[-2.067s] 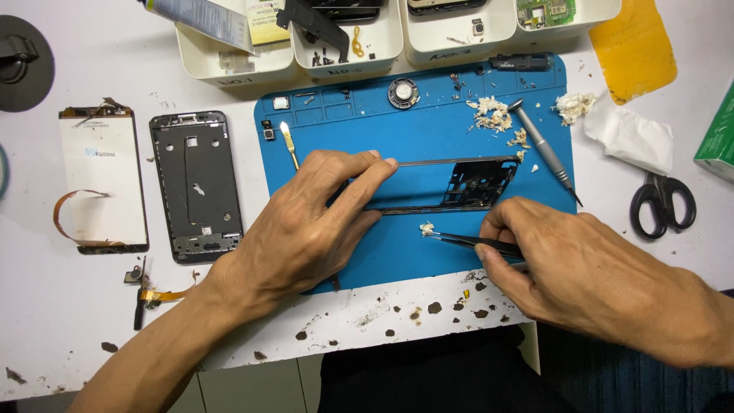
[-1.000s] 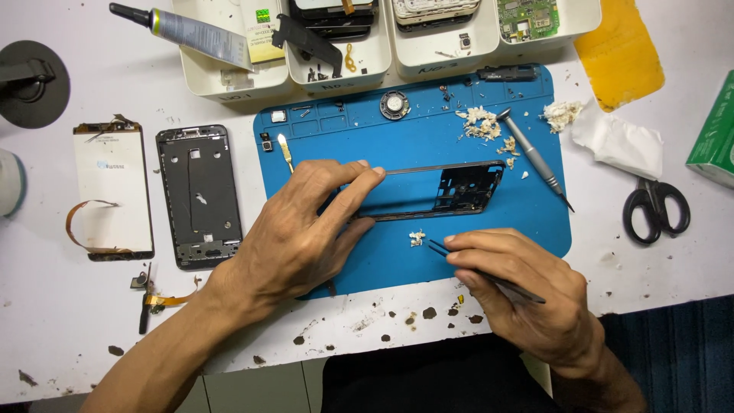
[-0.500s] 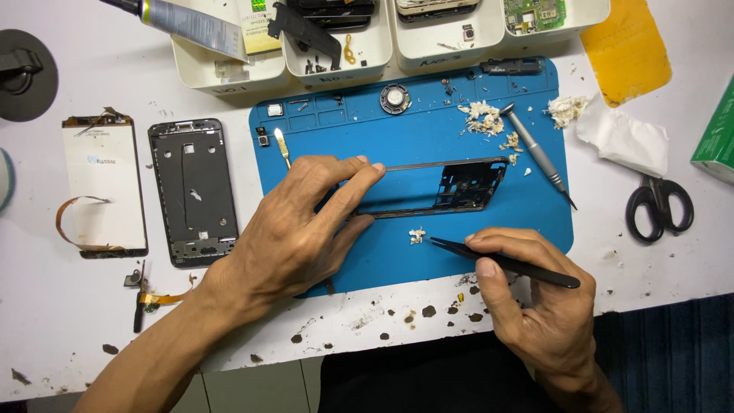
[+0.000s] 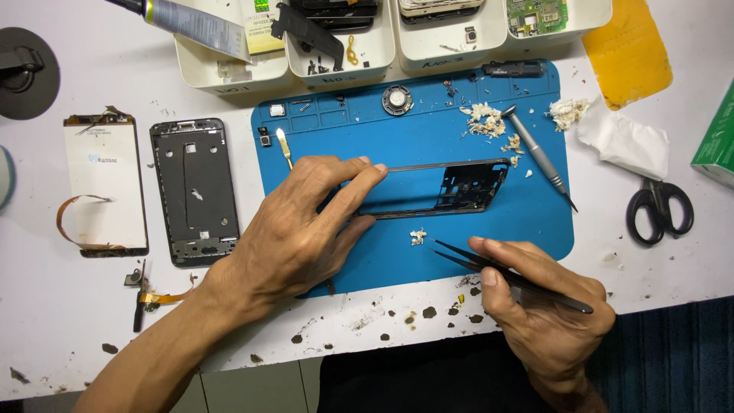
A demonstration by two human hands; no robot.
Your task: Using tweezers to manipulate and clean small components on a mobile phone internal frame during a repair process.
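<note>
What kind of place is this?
Probably a phone repair bench: a blue work mat, a bare phone frame under the left hand, and tweezers in the right hand.

A bright blue mat (image 4: 428,130) covers the middle of a white table (image 4: 69,321) whose near edge is flecked with dark brown spots, and on the mat lie a black phone frame (image 4: 459,187), black tweezers (image 4: 497,269) and off-white crumbs (image 4: 482,118) beside a grey metal tool (image 4: 539,157). To the left sit a second black frame (image 4: 193,191) and a white screen panel (image 4: 103,183) with an orange-brown ribbon cable (image 4: 73,222). To the right are black-handled scissors (image 4: 659,208), white tissue (image 4: 623,141), a mustard-yellow cloth (image 4: 627,53) and a green box (image 4: 717,145), with cream-white trays (image 4: 340,73) along the far side.
</note>
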